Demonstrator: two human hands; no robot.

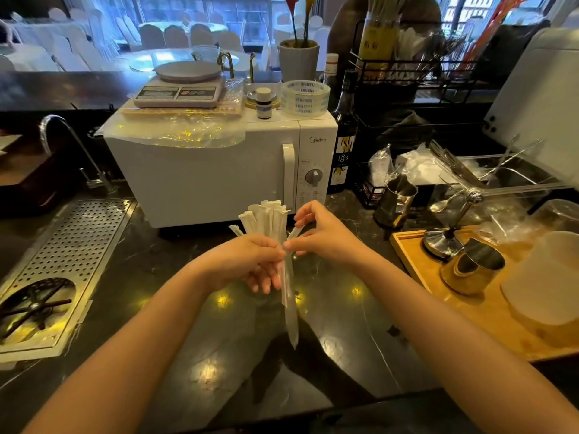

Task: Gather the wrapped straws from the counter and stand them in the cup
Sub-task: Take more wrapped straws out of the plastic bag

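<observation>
My left hand [247,261] is closed around a bundle of white paper-wrapped straws [266,219], held upright above the dark counter [194,355], tops fanned out in front of the microwave. My right hand [326,236] touches the bundle's right side and pinches one wrapped straw [289,308] between thumb and forefinger; that straw hangs lower than the others. A steel cup [395,198] stands on the counter to the right, with something dark inside. A second steel cup [474,266] sits on the wooden tray.
A white microwave [219,173] stands just behind my hands, with a scale and tape on top. Left are a perforated drain tray [62,258] and tap. Right, a wooden tray [445,292] carries a white tub and metal stand, with wire racks behind.
</observation>
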